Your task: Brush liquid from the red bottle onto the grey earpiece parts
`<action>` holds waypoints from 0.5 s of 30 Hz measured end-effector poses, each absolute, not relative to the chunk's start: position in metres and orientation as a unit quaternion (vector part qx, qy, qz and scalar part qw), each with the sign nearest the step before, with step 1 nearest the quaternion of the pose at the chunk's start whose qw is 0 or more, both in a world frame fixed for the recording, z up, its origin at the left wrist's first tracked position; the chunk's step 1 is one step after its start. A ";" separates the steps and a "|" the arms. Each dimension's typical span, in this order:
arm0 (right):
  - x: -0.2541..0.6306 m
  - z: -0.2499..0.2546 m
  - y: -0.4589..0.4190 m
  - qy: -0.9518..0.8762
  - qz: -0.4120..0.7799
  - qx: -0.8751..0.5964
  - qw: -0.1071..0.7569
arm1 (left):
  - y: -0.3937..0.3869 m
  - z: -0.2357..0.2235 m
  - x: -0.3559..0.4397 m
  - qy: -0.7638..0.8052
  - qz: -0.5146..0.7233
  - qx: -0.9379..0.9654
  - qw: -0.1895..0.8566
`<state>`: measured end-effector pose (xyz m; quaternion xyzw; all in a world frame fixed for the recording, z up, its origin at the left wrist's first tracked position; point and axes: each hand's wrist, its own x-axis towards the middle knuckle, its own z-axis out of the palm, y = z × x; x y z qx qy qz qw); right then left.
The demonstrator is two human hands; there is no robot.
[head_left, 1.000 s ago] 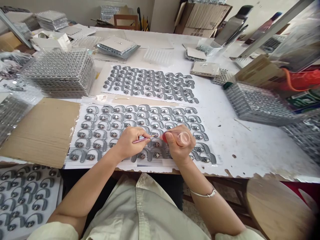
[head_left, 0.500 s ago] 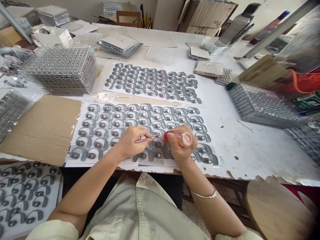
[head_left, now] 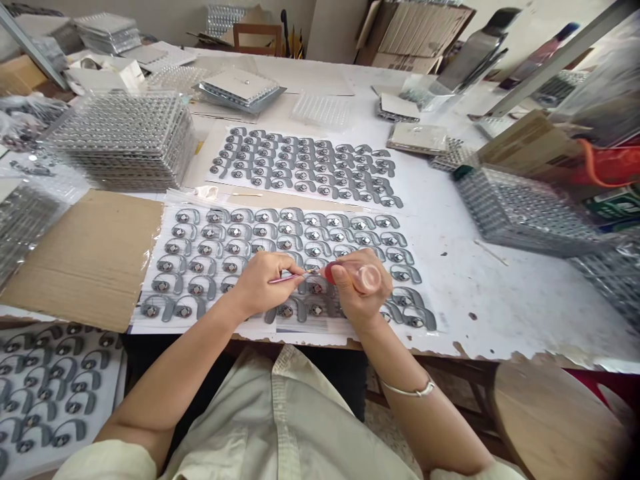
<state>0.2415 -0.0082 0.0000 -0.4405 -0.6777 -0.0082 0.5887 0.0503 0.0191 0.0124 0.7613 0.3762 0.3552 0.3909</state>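
Observation:
My left hand [head_left: 261,285] pinches a thin pink applicator [head_left: 286,279], its fine tip reaching towards a grey ear-hook part with a metal centre [head_left: 313,267]. My right hand [head_left: 361,287] grips a small clear bottle [head_left: 369,278] with a red tip [head_left: 329,272], which points at the same spot. Both hands are close together above rows of these parts, laid out on a white lined sheet [head_left: 150,325]. The hands hide several parts. Whether the applicator's tip touches the part is hard to tell.
A second sheet of parts [head_left: 300,167] lies farther along the table. Stacked clear trays [head_left: 125,140] stand back left, with a wire-like tray stack [head_left: 525,213] at right. Cardboard [head_left: 85,260] lies left of the sheet. The table's front edge [head_left: 450,348] is chipped.
The applicator tip has moved slightly closer to the bottle's red tip. The view has shifted a little, and the hands otherwise keep their hold.

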 end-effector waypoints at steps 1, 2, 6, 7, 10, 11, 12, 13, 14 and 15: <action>0.241 0.000 -0.008 -0.677 -0.008 -0.443 0.588 | 0.019 0.012 0.051 0.376 0.355 0.760 0.393; 0.240 -0.001 -0.009 -0.677 -0.008 -0.445 0.586 | 0.019 0.012 0.051 0.377 0.355 0.760 0.393; 0.241 0.001 -0.009 -0.612 0.058 -0.464 0.638 | 0.018 0.015 0.053 0.391 0.350 0.754 0.394; 0.244 0.004 -0.008 -0.555 0.098 -0.473 0.677 | 0.016 0.017 0.053 0.399 0.348 0.747 0.403; 0.266 0.021 0.000 -0.331 0.261 -0.503 0.755 | 0.012 0.028 0.051 0.438 0.345 0.705 0.439; 0.276 0.028 0.004 -0.286 0.317 -0.506 0.749 | 0.011 0.033 0.050 0.451 0.348 0.691 0.445; 0.286 0.035 0.008 -0.259 0.353 -0.505 0.744 | 0.010 0.037 0.050 0.461 0.353 0.682 0.445; 0.294 0.043 0.012 -0.249 0.383 -0.506 0.732 | 0.010 0.042 0.050 0.466 0.359 0.679 0.439; 0.301 0.049 0.017 -0.250 0.400 -0.507 0.722 | 0.010 0.045 0.051 0.463 0.364 0.685 0.429; 0.306 0.054 0.021 -0.259 0.401 -0.504 0.720 | 0.011 0.047 0.053 0.451 0.369 0.701 0.411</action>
